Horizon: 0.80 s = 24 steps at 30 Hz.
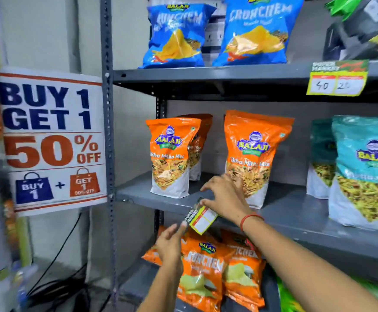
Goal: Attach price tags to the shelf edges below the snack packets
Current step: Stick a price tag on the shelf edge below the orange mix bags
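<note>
Right hand (225,197) pinches tilted price tag (202,218) at middle shelf edge (138,200); left hand (170,243) open, fingertips touching it

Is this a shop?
Most likely yes, a small grocery shop: branded snack packets stand on grey metal shelves, a price tag hangs on a shelf edge, and a "Buy 1 Get 1" poster advertises a discount.

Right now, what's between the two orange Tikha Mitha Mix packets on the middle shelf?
In the head view, bare grey shelf separates the left packet from the right packet; a third orange packet stands further back, behind the left one.
</note>
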Each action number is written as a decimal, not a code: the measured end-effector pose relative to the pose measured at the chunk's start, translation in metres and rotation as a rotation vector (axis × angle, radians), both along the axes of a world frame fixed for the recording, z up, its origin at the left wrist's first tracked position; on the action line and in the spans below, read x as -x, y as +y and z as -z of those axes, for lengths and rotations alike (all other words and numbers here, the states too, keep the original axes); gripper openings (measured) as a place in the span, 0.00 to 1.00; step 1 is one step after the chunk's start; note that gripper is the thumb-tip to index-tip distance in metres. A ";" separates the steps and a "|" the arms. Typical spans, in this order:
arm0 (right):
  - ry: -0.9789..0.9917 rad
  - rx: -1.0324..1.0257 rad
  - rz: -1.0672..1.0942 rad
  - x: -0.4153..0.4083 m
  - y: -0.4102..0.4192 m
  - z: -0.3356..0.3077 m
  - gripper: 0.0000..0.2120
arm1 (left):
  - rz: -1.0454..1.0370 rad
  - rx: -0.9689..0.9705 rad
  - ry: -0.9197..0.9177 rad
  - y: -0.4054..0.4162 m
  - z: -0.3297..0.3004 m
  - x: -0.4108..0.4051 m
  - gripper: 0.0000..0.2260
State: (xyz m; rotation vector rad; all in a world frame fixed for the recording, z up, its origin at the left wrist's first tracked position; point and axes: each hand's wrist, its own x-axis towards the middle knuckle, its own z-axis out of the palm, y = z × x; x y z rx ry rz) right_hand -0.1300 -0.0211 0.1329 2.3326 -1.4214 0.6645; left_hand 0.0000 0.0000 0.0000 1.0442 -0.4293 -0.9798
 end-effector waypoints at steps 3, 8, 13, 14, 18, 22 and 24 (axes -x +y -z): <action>0.009 0.026 0.066 -0.010 -0.010 0.010 0.17 | 0.128 0.077 0.075 -0.018 0.008 0.002 0.16; -0.103 0.104 0.051 -0.017 -0.020 0.015 0.07 | 0.078 0.090 0.082 -0.037 0.012 0.003 0.09; -0.135 0.115 0.044 -0.018 -0.020 0.021 0.04 | 0.063 0.144 0.040 -0.043 0.019 0.000 0.02; -0.158 0.113 0.040 -0.017 -0.019 0.022 0.04 | 0.061 0.137 0.010 -0.043 0.019 -0.002 0.01; -0.247 0.123 0.046 -0.014 -0.009 0.032 0.04 | 0.029 0.125 -0.153 -0.041 0.019 -0.010 0.09; -0.424 0.145 0.071 -0.006 -0.001 0.034 0.04 | -0.058 0.221 -0.317 -0.022 -0.012 -0.024 0.08; -0.466 0.151 0.096 -0.004 0.000 0.034 0.04 | -0.125 0.246 -0.401 -0.019 -0.023 -0.029 0.07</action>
